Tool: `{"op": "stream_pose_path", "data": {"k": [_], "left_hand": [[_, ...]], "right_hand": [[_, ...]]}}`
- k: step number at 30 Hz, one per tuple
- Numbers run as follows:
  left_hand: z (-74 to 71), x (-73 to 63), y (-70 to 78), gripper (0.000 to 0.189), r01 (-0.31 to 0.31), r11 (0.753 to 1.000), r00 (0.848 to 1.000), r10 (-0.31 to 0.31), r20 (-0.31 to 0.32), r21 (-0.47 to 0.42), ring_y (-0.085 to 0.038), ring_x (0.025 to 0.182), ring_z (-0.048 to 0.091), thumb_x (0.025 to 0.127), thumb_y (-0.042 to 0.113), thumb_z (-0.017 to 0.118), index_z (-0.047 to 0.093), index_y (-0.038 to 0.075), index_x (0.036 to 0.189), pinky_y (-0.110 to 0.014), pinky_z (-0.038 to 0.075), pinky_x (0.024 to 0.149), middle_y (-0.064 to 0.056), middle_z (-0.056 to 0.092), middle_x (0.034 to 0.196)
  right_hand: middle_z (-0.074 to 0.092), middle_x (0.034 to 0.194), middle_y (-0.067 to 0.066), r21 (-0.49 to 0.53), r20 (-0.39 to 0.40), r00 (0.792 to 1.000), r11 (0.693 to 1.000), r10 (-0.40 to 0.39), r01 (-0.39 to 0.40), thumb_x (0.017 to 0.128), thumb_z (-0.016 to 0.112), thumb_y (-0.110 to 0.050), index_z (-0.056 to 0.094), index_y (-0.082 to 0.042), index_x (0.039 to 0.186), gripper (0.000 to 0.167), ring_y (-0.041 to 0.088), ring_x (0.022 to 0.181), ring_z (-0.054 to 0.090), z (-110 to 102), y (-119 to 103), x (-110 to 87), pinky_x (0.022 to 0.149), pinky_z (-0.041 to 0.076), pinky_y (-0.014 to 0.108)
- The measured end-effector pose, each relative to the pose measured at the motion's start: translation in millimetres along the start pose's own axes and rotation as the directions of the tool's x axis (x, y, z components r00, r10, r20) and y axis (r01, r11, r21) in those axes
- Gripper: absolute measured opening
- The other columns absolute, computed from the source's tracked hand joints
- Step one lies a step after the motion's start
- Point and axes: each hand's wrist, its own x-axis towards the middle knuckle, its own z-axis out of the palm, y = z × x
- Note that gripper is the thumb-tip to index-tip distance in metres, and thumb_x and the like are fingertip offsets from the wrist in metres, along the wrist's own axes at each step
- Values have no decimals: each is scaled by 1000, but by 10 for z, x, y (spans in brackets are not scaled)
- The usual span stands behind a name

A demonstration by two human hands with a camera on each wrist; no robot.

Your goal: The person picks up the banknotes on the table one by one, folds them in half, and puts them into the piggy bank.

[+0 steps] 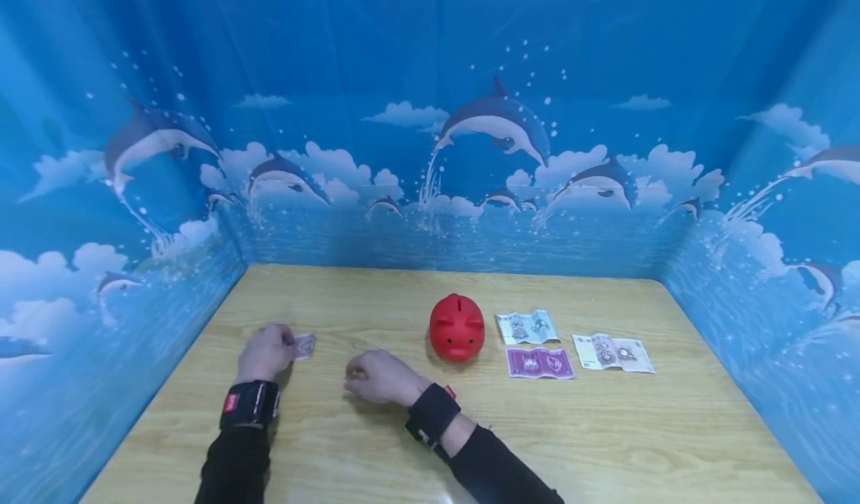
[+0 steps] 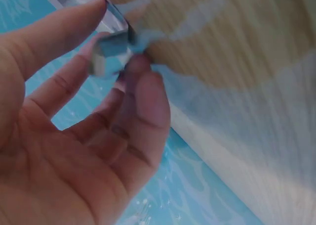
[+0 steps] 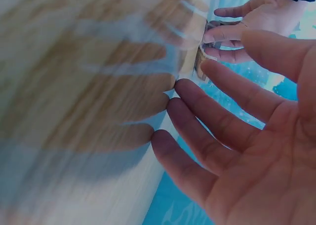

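Near the table's left side, my left hand [image 1: 264,351] pinches a small purplish banknote [image 1: 304,346], part of which is hidden under the fingers. In the left wrist view the banknote [image 2: 112,44] bends up between thumb and fingers. My right hand [image 1: 384,377] is over the middle of the table, to the right of that note, holding nothing. Its fingers [image 3: 217,106] are loosely extended in the right wrist view, with several fingertips touching the tabletop. A red piggy bank [image 1: 457,330], slot on top, stands beyond and to the right of the right hand.
Right of the piggy bank lie a pale blue banknote [image 1: 527,328], a purple banknote [image 1: 540,363] and a creased whitish banknote [image 1: 613,352]. The wooden table [image 1: 605,437] is bordered at back and sides by a blue dolphin-print curtain [image 1: 376,56].
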Motion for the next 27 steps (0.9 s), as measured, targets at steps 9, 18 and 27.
{"op": "stream_pose_path", "data": {"k": [9,18,27], "left_hand": [[64,33,59,43,-6,998,1000,7,24,-60,-42,94,62,83,0,61,53,-3,125,-53,51,80,-31,63,110],[83,60,137,56,-124,979,992,123,-16,-163,-34,94,60,84,5,59,46,1,138,-47,49,79,-24,64,109],[82,55,367,46,-206,943,978,205,-28,-261,-28,93,62,88,6,59,53,4,134,-38,50,73,-18,64,106]], "right_hand": [[71,112,2,80,-17,999,996,47,-46,94,65,-31,68,-11,120,34,8,98,64,-28,56,-48,84,51,22],[70,112,3,175,8,991,976,131,-130,96,61,-33,66,-12,124,36,11,100,63,-157,121,-72,84,51,25],[69,111,6,251,-75,984,958,162,-139,96,62,-32,65,-8,125,38,17,100,64,-233,273,-74,83,53,28]]}}
